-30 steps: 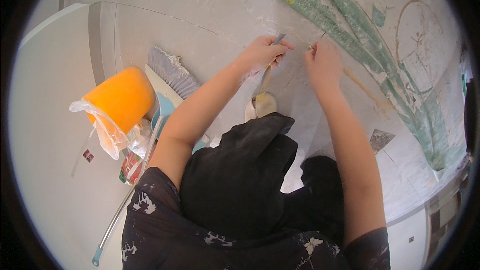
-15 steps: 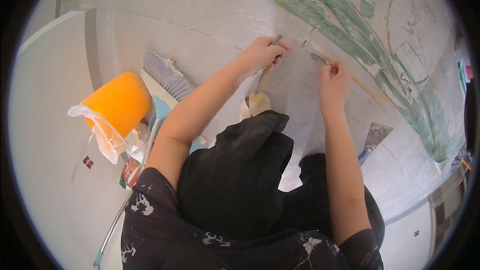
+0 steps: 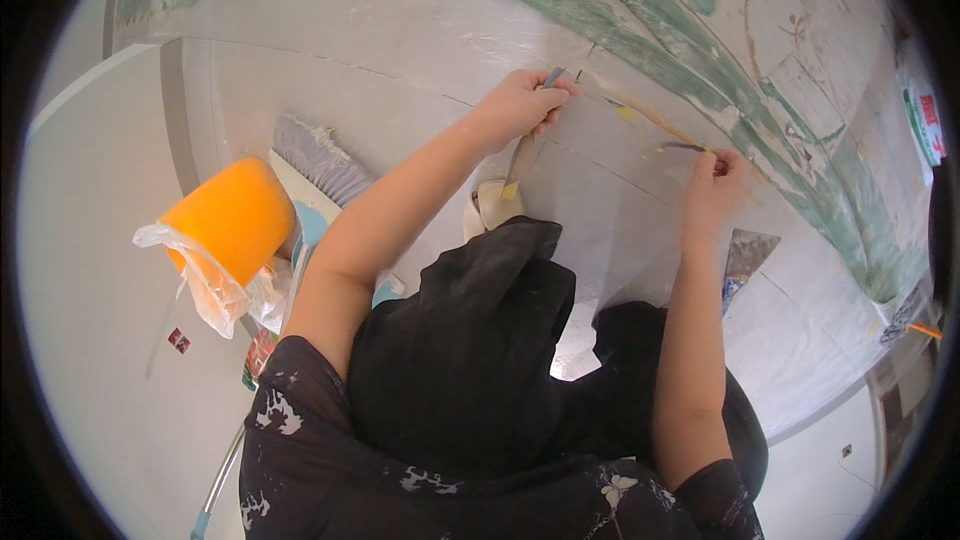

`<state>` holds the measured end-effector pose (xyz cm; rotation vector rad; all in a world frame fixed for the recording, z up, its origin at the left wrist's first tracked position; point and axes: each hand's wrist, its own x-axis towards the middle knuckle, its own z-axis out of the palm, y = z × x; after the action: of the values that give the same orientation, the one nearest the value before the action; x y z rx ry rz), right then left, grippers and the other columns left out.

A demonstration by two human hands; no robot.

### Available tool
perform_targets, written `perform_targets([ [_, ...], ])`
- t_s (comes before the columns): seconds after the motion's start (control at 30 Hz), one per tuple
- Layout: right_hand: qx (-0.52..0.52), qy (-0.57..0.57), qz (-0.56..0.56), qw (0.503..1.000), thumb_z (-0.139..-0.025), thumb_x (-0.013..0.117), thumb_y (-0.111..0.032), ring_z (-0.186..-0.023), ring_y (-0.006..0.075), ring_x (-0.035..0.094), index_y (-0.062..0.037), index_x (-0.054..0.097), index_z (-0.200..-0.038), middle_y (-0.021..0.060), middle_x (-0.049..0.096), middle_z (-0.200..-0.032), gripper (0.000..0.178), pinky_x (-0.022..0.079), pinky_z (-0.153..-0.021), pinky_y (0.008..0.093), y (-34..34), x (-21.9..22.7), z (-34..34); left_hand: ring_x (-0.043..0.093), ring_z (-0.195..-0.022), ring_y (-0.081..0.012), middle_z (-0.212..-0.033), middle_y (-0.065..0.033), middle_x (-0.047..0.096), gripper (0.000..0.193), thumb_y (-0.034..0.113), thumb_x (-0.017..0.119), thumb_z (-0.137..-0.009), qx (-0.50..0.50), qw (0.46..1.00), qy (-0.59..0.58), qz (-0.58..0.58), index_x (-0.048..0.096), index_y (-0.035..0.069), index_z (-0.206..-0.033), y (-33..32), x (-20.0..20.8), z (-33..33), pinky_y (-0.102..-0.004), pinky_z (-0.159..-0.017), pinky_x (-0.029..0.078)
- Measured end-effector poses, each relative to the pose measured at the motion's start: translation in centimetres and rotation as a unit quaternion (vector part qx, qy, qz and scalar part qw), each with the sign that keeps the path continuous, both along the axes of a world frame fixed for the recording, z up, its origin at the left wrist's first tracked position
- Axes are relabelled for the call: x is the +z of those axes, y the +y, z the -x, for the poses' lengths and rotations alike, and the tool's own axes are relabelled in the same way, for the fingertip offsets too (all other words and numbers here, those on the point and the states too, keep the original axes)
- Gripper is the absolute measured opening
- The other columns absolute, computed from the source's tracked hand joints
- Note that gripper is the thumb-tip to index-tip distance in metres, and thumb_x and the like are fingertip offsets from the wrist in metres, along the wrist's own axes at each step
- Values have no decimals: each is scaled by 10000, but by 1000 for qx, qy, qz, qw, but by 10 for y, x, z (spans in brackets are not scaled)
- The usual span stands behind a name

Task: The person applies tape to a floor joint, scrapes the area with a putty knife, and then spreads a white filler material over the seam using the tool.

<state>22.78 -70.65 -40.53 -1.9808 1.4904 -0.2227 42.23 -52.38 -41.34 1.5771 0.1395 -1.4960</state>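
My left hand [image 3: 525, 105] is closed round a narrow flat strip [image 3: 523, 152], grey at the top and yellowish at its lower end. The strip hangs down in front of my pale shoe [image 3: 480, 215]. Farther right, my right hand [image 3: 712, 190] pinches a short, thin, dark strip [image 3: 684, 146] that points left from the fingertips. A tan streak [image 3: 665, 122] runs along the grey surface close to the right fingers. From these frames I cannot tell what either strip is made of.
A wide scraper [image 3: 750, 252] lies right of my right forearm. At left are an orange bucket [image 3: 240, 210] with clear plastic round its mouth, a grey broom head [image 3: 320, 155] and a pale dustpan. Green, paint-smeared sheeting [image 3: 640, 35] stretches across the far side.
My right hand has moved right and slightly nearer, carrying the dark strip away from my left hand. The left hand keeps its grip. The whole view has shifted a little.
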Motion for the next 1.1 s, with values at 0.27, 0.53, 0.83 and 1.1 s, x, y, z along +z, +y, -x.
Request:
perform_targets([
  [0.27,118,-51,-57,990,-813,593,-125,-820,255,588,-40,602,-900,103,618,-872,122,454,-760,363,21,24,-27,528,-660,-110,-775,-35,561,231,126,509,-910,52,990,130,12,589,2,-1089,-19,-1,19,-247,-574,450],
  [0.53,368,-147,16,918,-751,647,-109,-976,279,547,-100,600,-857,51,587,-938,116,404,-832,420,95,25,-49,607,-812,-160,-901,-74,618,225,179,474,-950,172,940,288,64,587,11,-1046,-12,-7,36,-311,-756,507],
  [0.83,411,-136,20,901,-735,679,-138,-984,253,516,-140,639,-898,4,561,-967,168,377,-849,418,103,31,-50,609,-804,-144,-877,-66,618,243,241,576,-935,113,961,253,27,593,16,-1025,-4,-12,30,-270,-707,514],
  [1.1,302,-30,18,953,-784,654,-225,-946,302,538,-117,651,-914,74,594,-942,168,406,-805,444,64,-14,-72,418,-592,-51,-712,33,462,273,231,593,-930,112,977,182,6,587,-4,-1069,14,-9,-4,-206,-500,338],
])
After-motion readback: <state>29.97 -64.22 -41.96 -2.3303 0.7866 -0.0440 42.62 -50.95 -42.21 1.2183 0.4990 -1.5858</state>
